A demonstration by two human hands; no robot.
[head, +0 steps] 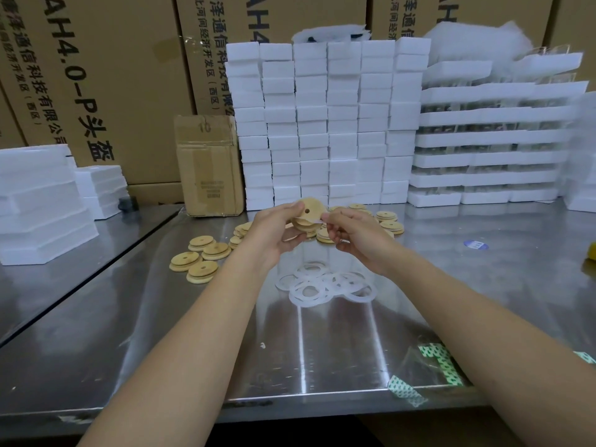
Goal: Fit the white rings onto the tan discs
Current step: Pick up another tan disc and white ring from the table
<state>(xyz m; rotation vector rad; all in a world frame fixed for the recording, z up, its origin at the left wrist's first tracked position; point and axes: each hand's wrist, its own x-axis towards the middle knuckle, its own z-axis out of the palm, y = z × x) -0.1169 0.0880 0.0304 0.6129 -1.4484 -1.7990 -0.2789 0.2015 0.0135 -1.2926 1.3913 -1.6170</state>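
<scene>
Many foam blocks [329,124] — carton [209,166] — behind held disc [308,208], ring [317,221].

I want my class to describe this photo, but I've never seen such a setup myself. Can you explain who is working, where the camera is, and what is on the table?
No machine here: a person works with bare hands, and the one camera sits on their head, looking forward and down. The left hand holds a tan disc; the right hand pinches a white ring against its edge. On the steel table lie a pile of rings near the person and loose discs farther back. Behind stand white blocks and cardboard boxes.
</scene>
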